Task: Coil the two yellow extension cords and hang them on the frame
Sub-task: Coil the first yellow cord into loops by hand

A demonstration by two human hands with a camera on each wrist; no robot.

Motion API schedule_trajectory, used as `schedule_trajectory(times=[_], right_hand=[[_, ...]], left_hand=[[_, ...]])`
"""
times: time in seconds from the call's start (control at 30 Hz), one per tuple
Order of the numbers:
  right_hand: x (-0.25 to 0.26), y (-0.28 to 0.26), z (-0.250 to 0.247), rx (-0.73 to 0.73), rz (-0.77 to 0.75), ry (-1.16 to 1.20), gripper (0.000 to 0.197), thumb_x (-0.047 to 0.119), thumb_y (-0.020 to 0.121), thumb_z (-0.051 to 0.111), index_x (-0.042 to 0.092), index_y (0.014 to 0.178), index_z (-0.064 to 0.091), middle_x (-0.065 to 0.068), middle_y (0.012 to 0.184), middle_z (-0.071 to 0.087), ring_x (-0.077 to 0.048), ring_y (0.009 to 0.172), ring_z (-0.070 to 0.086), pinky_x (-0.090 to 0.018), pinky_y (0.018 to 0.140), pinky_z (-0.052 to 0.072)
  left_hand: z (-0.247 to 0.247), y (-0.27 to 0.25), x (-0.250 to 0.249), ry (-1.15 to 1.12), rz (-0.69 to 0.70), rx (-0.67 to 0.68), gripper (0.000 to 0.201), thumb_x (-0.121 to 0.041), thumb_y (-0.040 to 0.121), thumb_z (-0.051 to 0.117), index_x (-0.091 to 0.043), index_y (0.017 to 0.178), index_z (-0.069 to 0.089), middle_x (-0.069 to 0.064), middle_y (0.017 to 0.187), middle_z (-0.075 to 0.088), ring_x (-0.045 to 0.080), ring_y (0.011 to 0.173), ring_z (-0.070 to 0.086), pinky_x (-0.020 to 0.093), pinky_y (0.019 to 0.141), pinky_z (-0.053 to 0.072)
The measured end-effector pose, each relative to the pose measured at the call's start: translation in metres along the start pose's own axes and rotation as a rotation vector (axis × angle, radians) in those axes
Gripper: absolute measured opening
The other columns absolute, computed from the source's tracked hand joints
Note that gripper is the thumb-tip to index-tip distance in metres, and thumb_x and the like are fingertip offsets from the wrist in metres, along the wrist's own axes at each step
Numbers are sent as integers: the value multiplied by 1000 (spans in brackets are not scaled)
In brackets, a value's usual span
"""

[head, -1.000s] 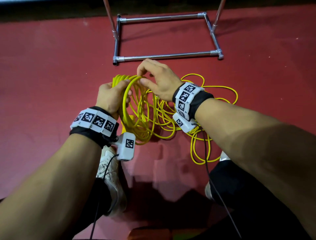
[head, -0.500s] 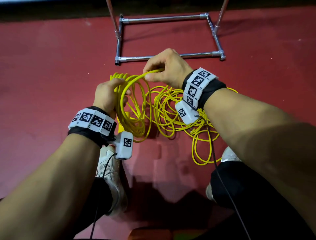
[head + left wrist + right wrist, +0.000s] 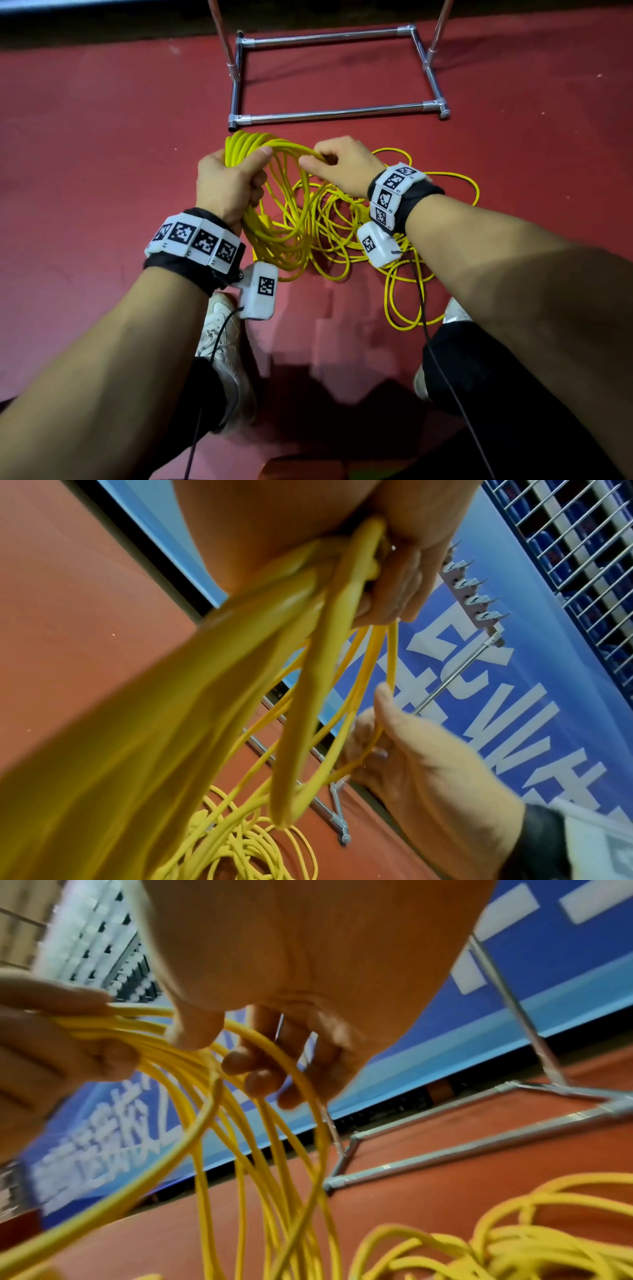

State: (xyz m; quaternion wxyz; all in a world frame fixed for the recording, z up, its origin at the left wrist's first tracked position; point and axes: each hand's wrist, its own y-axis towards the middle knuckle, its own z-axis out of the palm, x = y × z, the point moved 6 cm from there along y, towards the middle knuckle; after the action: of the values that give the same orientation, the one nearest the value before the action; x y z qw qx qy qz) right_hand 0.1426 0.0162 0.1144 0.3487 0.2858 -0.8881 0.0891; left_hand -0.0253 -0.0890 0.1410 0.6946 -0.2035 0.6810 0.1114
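My left hand [image 3: 227, 181] grips the top of a coil of yellow cord [image 3: 274, 219] made of several loops that hang toward the red floor. The same bundle [image 3: 240, 669] fills the left wrist view, blurred and close. My right hand [image 3: 337, 164] pinches one strand of that cord [image 3: 274, 1053] beside the left thumb, its thumb and fingers curled round the strand. A loose tangle of yellow cord [image 3: 404, 240] lies on the floor under my right wrist. The metal frame's base [image 3: 337, 114] stands just beyond both hands.
The frame's uprights [image 3: 224, 41] rise out of view at the top. A bar with several hooks [image 3: 472, 593] shows in the left wrist view against a blue banner [image 3: 514, 696]. My white shoes [image 3: 226, 359] and dark trousers are below the hands on the red floor [image 3: 102, 137].
My right hand has come back down and left with a strand, from near the frame base to the left thumb. The left hand's coil has gained another loop.
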Motion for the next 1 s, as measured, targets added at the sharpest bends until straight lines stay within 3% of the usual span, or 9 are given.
schedule_trajectory(times=[0.07, 0.17, 0.3, 0.47, 0.6, 0.7, 0.8, 0.9, 1.0], right_hand=[[-19, -8, 4, 14, 89, 156, 51, 47, 102, 47, 7, 77, 64, 6, 60, 51, -4, 51, 42, -22, 57, 36], [-32, -9, 1, -60, 145, 332, 51, 48, 102, 46, 14, 69, 63, 1, 64, 57, -10, 58, 48, -27, 63, 39], [-11, 1, -19, -135, -28, 336, 58, 55, 87, 58, 4, 60, 60, -9, 58, 48, -12, 57, 39, -29, 59, 33], [28, 15, -22, -63, -165, 288, 41, 42, 83, 76, 7, 67, 64, 9, 53, 48, -1, 50, 38, -20, 54, 33], [30, 20, -34, -183, -154, 349, 38, 44, 82, 77, 13, 65, 64, 14, 49, 46, 1, 50, 38, -18, 52, 33], [32, 25, -55, -258, -137, 389, 44, 56, 76, 75, 16, 65, 62, 13, 51, 48, -3, 51, 41, -23, 52, 36], [34, 31, -82, -317, -137, 376, 54, 62, 80, 65, 9, 68, 61, 11, 53, 50, -7, 53, 44, -28, 54, 38], [40, 44, -107, -371, -131, 297, 64, 66, 86, 48, 5, 70, 59, -7, 60, 55, -13, 59, 48, -36, 63, 43], [52, 60, -135, -423, -87, 211, 65, 69, 85, 43, 9, 64, 52, -4, 59, 50, -22, 58, 48, -39, 62, 45]], left_hand=[[-2, 1, 0, 14, 4, -8, 26, -18, 88, 72, -16, 70, 54, -6, 48, 44, 11, 41, 32, 21, 42, 27], [0, 1, 3, 53, -7, 21, 20, -19, 85, 73, -15, 73, 57, -4, 50, 47, 12, 43, 36, 22, 43, 29], [7, 0, 8, 85, -85, 87, 22, -34, 76, 71, -15, 82, 63, 1, 54, 53, 17, 45, 43, 23, 45, 34], [22, 4, 4, 176, -55, 190, 21, -23, 68, 73, -12, 76, 57, 0, 54, 50, 16, 43, 41, 24, 44, 35], [34, 14, -15, 239, -9, 189, 19, -10, 76, 75, -12, 73, 56, -4, 47, 47, 14, 38, 37, 23, 41, 31], [45, 23, -43, 265, 40, 168, 15, -8, 82, 71, -9, 75, 59, -5, 43, 45, 14, 37, 33, 23, 41, 28], [54, 35, -79, 270, 104, 147, 19, -10, 82, 72, -10, 69, 58, -5, 42, 45, 14, 36, 34, 22, 40, 29], [59, 48, -114, 284, 155, 101, 24, -13, 79, 74, -12, 62, 57, -5, 42, 46, 14, 35, 36, 22, 40, 31], [69, 57, -150, 275, 186, 110, 24, -10, 79, 73, -12, 62, 56, -3, 42, 46, 14, 36, 36, 21, 40, 29]])
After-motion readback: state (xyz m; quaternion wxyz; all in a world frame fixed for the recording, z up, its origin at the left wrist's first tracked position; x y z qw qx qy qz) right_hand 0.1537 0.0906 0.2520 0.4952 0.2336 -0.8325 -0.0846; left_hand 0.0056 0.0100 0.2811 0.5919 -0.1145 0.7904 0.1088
